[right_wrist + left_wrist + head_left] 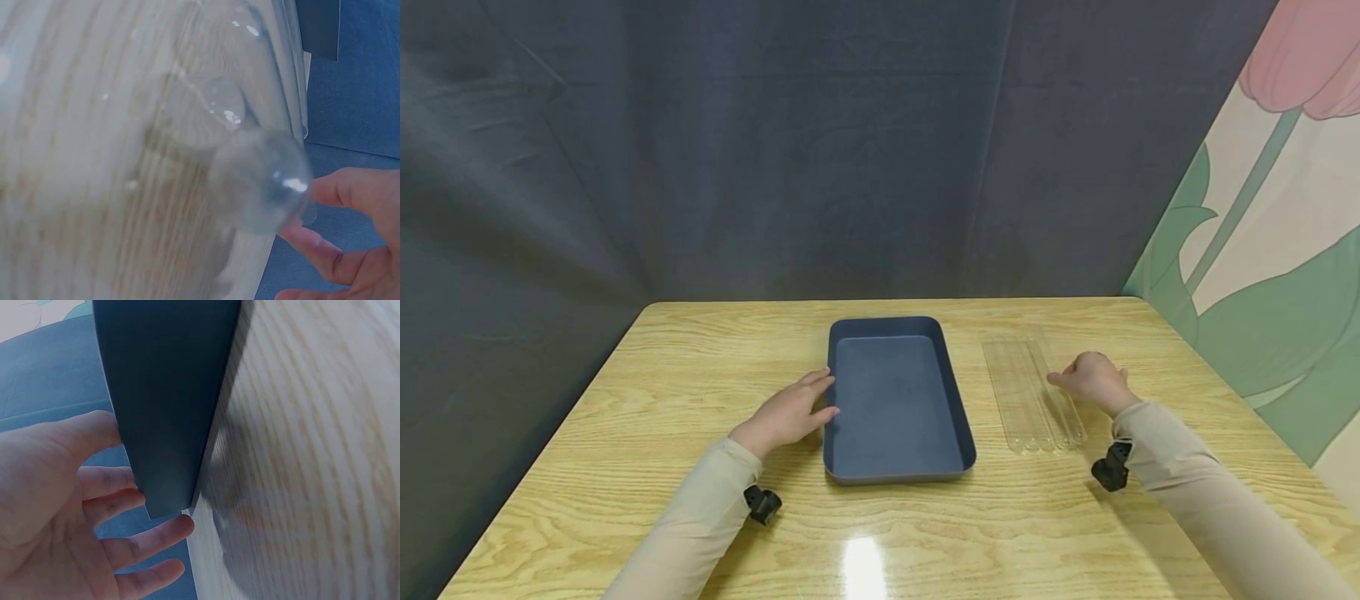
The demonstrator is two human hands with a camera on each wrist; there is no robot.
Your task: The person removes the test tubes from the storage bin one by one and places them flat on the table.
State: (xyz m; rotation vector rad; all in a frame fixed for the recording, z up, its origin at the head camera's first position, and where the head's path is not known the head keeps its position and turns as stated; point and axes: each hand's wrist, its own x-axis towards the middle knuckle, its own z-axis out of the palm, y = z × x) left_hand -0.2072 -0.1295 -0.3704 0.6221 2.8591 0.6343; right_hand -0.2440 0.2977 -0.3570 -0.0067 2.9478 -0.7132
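A dark blue rectangular tray (957, 408) lies on the wooden table, its inside bare. My left hand (786, 415) rests at the tray's left wall, thumb and fingertips touching the rim with the fingers loosely extended. To the right of the tray, several clear test tubes (1018, 396) lie side by side, rounded ends toward me. My right hand (1093, 382) pinches the rightmost test tube (259, 187) between thumb and fingertip. In the right wrist view its rounded end is close to the camera, overlapping the other tubes.
The light wooden table (700, 358) runs back to a dark blue curtain (820, 167). A wall (1300, 250) painted with a pink flower and green leaves stands on the right. Both wrists carry small black cameras.
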